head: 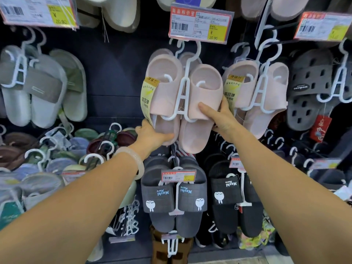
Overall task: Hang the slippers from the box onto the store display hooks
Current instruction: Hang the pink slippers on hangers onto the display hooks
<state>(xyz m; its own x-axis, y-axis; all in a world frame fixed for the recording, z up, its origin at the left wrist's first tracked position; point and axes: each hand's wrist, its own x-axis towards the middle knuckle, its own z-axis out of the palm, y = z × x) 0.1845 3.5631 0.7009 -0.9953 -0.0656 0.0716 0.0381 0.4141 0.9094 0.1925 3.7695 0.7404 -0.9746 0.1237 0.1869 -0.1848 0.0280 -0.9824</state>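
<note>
A pair of pale pink slippers point(204, 86) on a white plastic hanger point(183, 92) is held up against the dark display wall, just under a price tag point(200, 23). The hanger's hook top point(197, 49) reaches up behind that tag; the display hook itself is hidden. My left hand point(150, 135) grips the heel end of the left slipper from below. My right hand point(222, 117) holds the right slipper's strap and side. A yellow label point(148, 96) hangs on the left slipper. Another pink pair hangs directly behind.
A second pink pair point(262, 88) hangs to the right, grey perforated slippers point(308, 88) beyond it. Grey-green pairs point(45, 88) hang on the left. Dark "Mashi Maro" pairs point(175, 199) hang below. A box of mixed slippers with white hangers point(57, 155) sits at lower left.
</note>
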